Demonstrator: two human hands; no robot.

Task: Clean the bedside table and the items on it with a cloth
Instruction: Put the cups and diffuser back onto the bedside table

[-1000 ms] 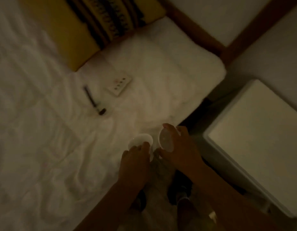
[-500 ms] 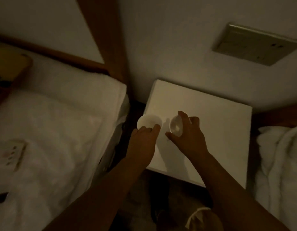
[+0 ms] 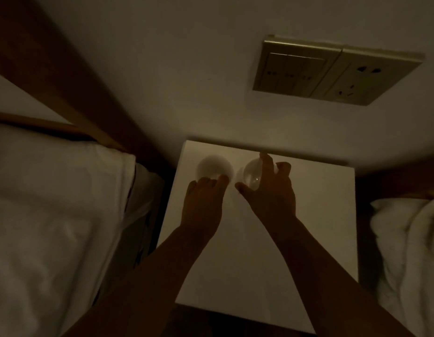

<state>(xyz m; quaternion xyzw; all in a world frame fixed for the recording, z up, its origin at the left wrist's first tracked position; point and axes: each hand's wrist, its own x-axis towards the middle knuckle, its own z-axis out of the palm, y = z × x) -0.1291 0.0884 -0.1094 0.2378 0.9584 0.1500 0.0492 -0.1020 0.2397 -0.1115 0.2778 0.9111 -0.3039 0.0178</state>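
At the far edge of the white bedside table [image 3: 308, 239], close to the wall, two small white cups sit side by side, nearly touching. The left hand [image 3: 202, 207] grips the left cup [image 3: 214, 167] at its near side, fingers curled on the rim. The right hand [image 3: 271, 195] wraps the right cup [image 3: 252, 175], which is tilted, thumb near and forefinger stretched over its far side. White bedding lies on both sides; a switch panel [image 3: 332, 71] sits on the wall.

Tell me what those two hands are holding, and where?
Each holds a small white round cup: left hand at the near rim, right hand around the side.
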